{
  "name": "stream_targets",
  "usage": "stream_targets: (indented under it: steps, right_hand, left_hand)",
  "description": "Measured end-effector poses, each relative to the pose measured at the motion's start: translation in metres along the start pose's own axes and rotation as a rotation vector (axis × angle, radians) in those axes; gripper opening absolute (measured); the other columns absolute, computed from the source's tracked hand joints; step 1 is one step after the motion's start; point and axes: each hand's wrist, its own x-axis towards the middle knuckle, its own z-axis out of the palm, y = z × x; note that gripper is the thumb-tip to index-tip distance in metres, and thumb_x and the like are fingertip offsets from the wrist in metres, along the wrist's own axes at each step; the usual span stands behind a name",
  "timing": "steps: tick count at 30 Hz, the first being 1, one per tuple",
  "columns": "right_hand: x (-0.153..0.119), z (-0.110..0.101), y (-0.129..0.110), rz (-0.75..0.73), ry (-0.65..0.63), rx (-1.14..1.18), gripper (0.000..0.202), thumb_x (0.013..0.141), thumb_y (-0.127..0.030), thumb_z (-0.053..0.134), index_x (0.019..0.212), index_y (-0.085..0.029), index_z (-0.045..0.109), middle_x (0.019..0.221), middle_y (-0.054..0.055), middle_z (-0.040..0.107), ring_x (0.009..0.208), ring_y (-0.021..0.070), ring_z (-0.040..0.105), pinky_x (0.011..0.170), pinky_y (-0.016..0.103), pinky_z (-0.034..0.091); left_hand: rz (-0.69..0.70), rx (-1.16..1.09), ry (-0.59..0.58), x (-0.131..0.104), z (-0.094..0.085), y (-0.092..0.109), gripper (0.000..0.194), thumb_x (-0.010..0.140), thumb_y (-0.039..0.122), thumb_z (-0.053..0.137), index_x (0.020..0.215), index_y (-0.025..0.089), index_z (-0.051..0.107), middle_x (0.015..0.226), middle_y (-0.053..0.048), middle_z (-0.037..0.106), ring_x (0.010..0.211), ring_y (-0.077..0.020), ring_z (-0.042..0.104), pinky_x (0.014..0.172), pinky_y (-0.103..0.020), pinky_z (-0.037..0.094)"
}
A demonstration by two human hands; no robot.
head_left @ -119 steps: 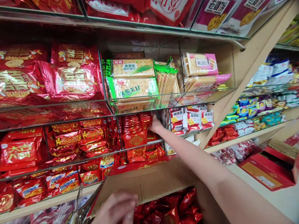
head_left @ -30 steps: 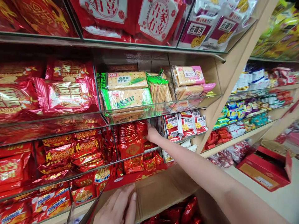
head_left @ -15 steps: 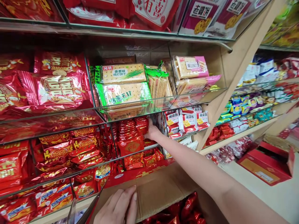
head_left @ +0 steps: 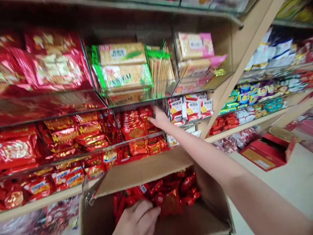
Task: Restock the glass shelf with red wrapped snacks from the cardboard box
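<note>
My right hand (head_left: 158, 118) reaches into a shelf compartment, its curled fingers pressed on the red packets (head_left: 146, 114) at the right of a stacked row. Below, my left hand (head_left: 140, 217) is over the open cardboard box (head_left: 210, 213), its bent fingers at the loose red packets (head_left: 171, 202) inside. Whether it grips one cannot be made out. A raised box flap (head_left: 144, 168) stands between the box and the shelf.
Crackers in green wrappers (head_left: 123, 76) lie on the shelf above. White and red packets (head_left: 192, 109) fill the compartment right of my right hand. A red carton (head_left: 267, 151) stands on the floor at the right, beyond a slanting wooden divider (head_left: 234, 76).
My left hand has left the box flap and moved down into the box. My right hand stays at the red packets. The view has tilted down, showing more of the box's inside.
</note>
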Motion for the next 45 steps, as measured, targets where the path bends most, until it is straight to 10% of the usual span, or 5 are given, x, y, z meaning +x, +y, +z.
stream_targets:
  steps: [5, 14, 22, 35, 45]
  right_hand:
    - [-0.108, -0.038, -0.009, -0.48, 0.254, 0.241, 0.022, 0.081, -0.02, 0.051, 0.102, -0.019, 0.054, 0.106, 0.008, 0.058, 0.1, 0.0177, 0.054, 0.085, 0.036, 0.047]
    - [-0.28, -0.011, 0.051, -0.066, 0.205, 0.284, 0.017, 0.08, -0.011, 0.049, 0.092, -0.018, 0.058, 0.087, 0.007, 0.061, 0.084, 0.0175, 0.058, 0.073, 0.033, 0.048]
    - [-0.286, 0.029, 0.066, 0.293, -0.409, 0.07, 0.035, 0.075, -0.021, 0.056, 0.11, -0.016, 0.055, 0.107, 0.01, 0.06, 0.103, 0.0261, 0.051, 0.09, 0.039, 0.04]
    - [-0.3, 0.021, 0.074, 0.315, -0.298, 0.115, 0.035, 0.079, -0.021, 0.047, 0.113, -0.015, 0.054, 0.115, 0.012, 0.056, 0.108, 0.0243, 0.05, 0.093, 0.04, 0.04]
    - [-0.281, 0.018, 0.006, 0.648, -0.261, 1.042, 0.037, 0.083, -0.051, 0.041, 0.1, -0.021, 0.052, 0.085, 0.005, 0.06, 0.069, 0.0159, 0.059, 0.058, 0.03, 0.05]
  left_hand:
    - [-0.407, -0.1, -0.166, -0.015, 0.061, -0.011, 0.043, 0.084, 0.018, 0.044, 0.126, 0.024, 0.043, 0.123, -0.01, 0.054, 0.112, -0.0217, 0.052, 0.091, -0.037, 0.046]
    - [-0.474, -0.242, -0.22, 0.013, 0.087, -0.034, 0.015, 0.076, 0.028, 0.06, 0.089, 0.025, 0.067, 0.089, -0.003, 0.063, 0.089, -0.0186, 0.058, 0.08, -0.033, 0.048]
    - [-0.486, -0.236, -0.205, 0.005, 0.076, -0.017, 0.012, 0.08, 0.027, 0.055, 0.081, 0.023, 0.066, 0.097, -0.003, 0.062, 0.095, -0.0165, 0.058, 0.083, -0.03, 0.048]
    - [-0.899, 0.16, 0.013, -0.003, 0.056, -0.082, 0.016, 0.073, 0.024, 0.059, 0.085, 0.015, 0.06, 0.095, -0.008, 0.064, 0.106, -0.0283, 0.052, 0.096, -0.055, 0.028]
    - [-0.82, -0.866, 0.035, 0.002, 0.015, 0.013, 0.06, 0.077, 0.042, 0.054, 0.13, 0.031, 0.027, 0.133, -0.005, 0.047, 0.117, -0.021, 0.049, 0.086, -0.031, 0.049]
